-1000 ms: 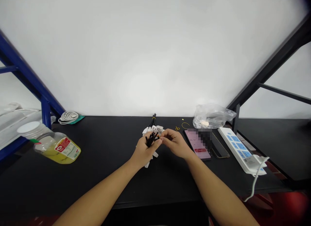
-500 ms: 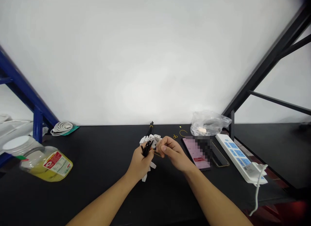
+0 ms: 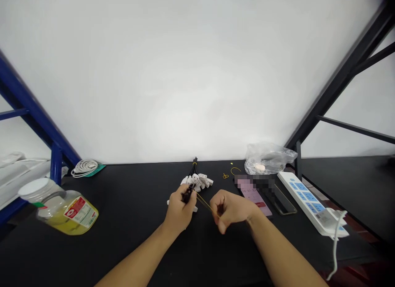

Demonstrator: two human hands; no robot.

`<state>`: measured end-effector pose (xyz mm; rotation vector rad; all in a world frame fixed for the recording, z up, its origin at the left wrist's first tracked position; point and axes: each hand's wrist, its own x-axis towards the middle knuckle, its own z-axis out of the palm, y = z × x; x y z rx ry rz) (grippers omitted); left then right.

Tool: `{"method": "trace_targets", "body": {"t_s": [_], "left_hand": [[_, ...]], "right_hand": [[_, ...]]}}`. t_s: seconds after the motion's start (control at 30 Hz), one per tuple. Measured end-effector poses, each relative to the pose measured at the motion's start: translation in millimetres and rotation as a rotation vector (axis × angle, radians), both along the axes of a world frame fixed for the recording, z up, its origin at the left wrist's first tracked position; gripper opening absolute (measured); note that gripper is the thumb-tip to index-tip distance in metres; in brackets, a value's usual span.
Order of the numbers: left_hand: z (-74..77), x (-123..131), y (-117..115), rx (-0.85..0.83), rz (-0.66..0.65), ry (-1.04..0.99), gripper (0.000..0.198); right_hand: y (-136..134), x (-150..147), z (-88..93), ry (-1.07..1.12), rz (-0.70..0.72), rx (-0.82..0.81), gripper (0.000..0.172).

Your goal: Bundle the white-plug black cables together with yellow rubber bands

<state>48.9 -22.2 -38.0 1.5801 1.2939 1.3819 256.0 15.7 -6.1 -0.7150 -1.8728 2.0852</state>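
My left hand [image 3: 179,211] is closed round a bundle of black cables with white plugs [image 3: 188,193] above the black table. My right hand [image 3: 232,209] pinches a yellow rubber band [image 3: 204,202] that runs taut from the bundle to its fingers. Just behind lies a second bundle of black cables with white plugs [image 3: 199,179], tied with a yellow band at its far end.
Loose yellow bands [image 3: 231,172] lie near a phone [image 3: 256,193] with a lit screen. A clear plastic bag [image 3: 268,156], a white power strip [image 3: 311,201], a plastic jar lying on its side [image 3: 58,204] and a coiled white cable [image 3: 84,167] sit on the black table [image 3: 123,204].
My right hand has drawn back to the right and toward me, stretching the yellow band away from the bundle. The left hand keeps its grip on the cables.
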Motion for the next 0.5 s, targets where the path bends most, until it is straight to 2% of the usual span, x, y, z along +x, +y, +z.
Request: {"method": "trace_targets", "body": {"t_s": [0.07,0.17,0.23,0.3,0.4,0.47,0.5], "left_hand": [[0.4,0,-1,0.017,-0.029,0.081,0.015],[2.3,2,-3,0.024,-0.019,0.144,0.009],[4.4,3,-3,0.022,-0.006,0.169,0.01],[6.8,3,-3,0.014,-0.007,0.195,0.01],[10.2,4,-4,-0.034,-0.06,0.239,0.01],[11.9,6,-3,-0.064,-0.103,0.263,0.021],[12.4,7,-3,-0.079,-0.1,0.256,0.022]], "right_hand": [[-5,-5,-0.9,0.215,-0.018,-0.027,0.05],[-5,-17,-8.7,0.509,-0.314,0.011,0.067],[-1,-25,-14.0,0.532,-0.453,0.052,0.071],[2,-30,-12.6,0.474,-0.478,0.131,0.076],[-1,-36,11.7,0.365,-0.476,0.401,0.077],[-10,-42,39.4,0.234,-0.472,0.73,0.067],[-18,-48,53.0,0.123,-0.419,0.938,0.053]]}}
